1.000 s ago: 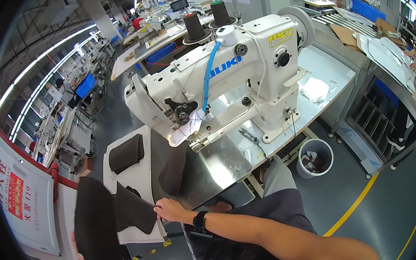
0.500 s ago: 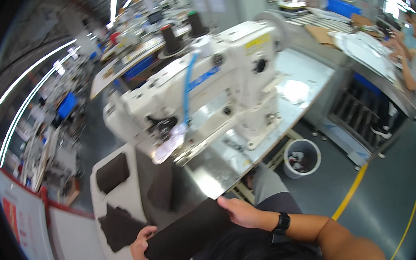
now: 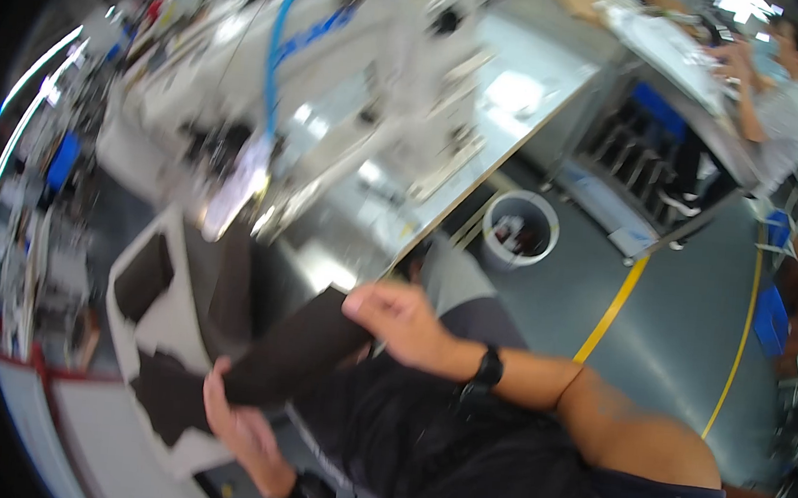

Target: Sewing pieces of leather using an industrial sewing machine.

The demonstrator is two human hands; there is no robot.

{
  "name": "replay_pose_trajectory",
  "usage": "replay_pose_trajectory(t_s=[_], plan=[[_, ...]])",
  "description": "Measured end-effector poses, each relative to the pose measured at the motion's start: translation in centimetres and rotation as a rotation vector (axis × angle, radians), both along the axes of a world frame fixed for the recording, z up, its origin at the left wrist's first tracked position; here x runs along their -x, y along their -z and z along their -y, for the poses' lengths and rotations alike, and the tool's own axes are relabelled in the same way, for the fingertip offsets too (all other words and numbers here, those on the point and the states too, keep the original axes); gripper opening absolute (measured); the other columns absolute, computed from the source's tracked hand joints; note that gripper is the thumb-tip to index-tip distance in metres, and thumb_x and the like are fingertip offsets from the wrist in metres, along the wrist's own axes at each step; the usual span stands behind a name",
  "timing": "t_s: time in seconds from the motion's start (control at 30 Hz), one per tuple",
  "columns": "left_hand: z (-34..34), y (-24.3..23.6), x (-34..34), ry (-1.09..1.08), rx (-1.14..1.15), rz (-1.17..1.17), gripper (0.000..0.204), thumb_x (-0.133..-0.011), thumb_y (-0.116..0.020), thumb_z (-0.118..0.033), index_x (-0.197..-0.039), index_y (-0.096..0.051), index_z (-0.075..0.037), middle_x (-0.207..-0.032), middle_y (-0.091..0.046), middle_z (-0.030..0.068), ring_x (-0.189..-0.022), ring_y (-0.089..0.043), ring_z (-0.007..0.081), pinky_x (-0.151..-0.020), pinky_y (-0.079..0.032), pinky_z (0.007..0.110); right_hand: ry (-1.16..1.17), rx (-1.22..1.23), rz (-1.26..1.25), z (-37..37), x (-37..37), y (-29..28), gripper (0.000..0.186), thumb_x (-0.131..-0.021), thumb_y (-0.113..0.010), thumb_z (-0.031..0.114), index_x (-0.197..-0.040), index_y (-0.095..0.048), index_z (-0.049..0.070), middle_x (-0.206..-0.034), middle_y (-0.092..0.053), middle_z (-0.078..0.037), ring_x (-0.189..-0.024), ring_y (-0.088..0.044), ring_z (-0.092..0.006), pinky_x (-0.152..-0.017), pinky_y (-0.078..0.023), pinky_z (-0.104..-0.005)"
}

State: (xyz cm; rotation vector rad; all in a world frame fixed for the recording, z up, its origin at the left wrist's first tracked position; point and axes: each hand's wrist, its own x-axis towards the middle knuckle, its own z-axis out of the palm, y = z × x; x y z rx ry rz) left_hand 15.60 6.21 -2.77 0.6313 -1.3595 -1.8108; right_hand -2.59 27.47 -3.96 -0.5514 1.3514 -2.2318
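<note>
A dark brown panel of fabric or leather-like sheet [image 3: 300, 349] is held between my two hands, low in front of the sewing machine. My right hand [image 3: 402, 325] grips its upper right end, fingers together over the edge. At its lower left end my left hand [image 3: 243, 430] holds the edge, fingers fairly straight and partly blurred. Just beyond the panel stands a white industrial sewing machine [image 3: 337, 92] with a blue tube [image 3: 275, 58]. Another dark piece [image 3: 233, 282] lies beneath the needle area.
A pale side board [image 3: 160, 328] carries a dark piece [image 3: 144, 279] and a pile of dark pieces [image 3: 168, 395]. Right of the machine table [image 3: 526, 94] a white bin [image 3: 521, 229] with scraps stands on the floor. A person in grey [image 3: 779, 131] works at a far bench.
My view has swung, so the machine and board sit further left and higher. Both hands still hold the panel, now tilted more steeply; my left wrist has come into view.
</note>
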Motion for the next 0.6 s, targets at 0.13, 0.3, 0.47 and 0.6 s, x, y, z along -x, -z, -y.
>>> replay_pose_trajectory(t_s=[0.13,0.3,0.47,0.6], plan=[[2.8,1.1,0.0,0.051,-0.277,-0.119,0.034,-0.105,-0.057,-0.027,-0.121,-0.066,0.002,-0.119,-0.07,0.0148,-0.115,-0.064,0.0275,-0.104,-0.048,0.043,-0.055,-0.041,0.035,0.5,0.7,0.5,0.025,-0.104,-0.065,0.02,-0.11,-0.072,-0.004,-0.094,-0.071,0.0,-0.082,-0.06,-0.0028,-0.071,-0.05,-0.0199],[2.8,0.7,-0.2,-0.003,-0.305,-0.106,0.032,-0.104,-0.06,-0.023,-0.119,-0.065,0.005,-0.115,-0.071,0.0146,-0.111,-0.067,0.0268,-0.101,-0.052,0.042,0.002,0.027,-0.06,2.3,0.6,0.3,0.025,-0.104,-0.064,0.018,-0.109,-0.073,-0.006,-0.094,-0.071,-0.001,-0.084,-0.06,-0.0039,-0.073,-0.05,-0.0212],[2.8,-0.4,1.6,-0.152,-0.099,0.063,0.027,-0.105,-0.059,-0.02,-0.121,-0.064,0.001,-0.119,-0.069,0.012,-0.11,-0.066,0.0226,-0.099,-0.051,0.039,-0.049,0.041,-0.013,3.2,0.9,0.3,0.026,-0.104,-0.064,0.019,-0.11,-0.073,-0.006,-0.095,-0.071,-0.001,-0.086,-0.061,-0.004,-0.076,-0.05,-0.0213],[1.4,-4.2,5.3,-0.398,0.925,0.427,0.018,-0.102,-0.063,-0.017,-0.114,-0.071,-0.006,-0.123,-0.068,0.01,-0.109,-0.063,0.0274,-0.103,-0.044,0.038,-0.143,0.113,0.201,4.6,1.3,-0.4,0.028,-0.105,-0.062,0.022,-0.109,-0.073,-0.004,-0.096,-0.072,-0.001,-0.086,-0.062,-0.0039,-0.077,-0.051,-0.0214]])
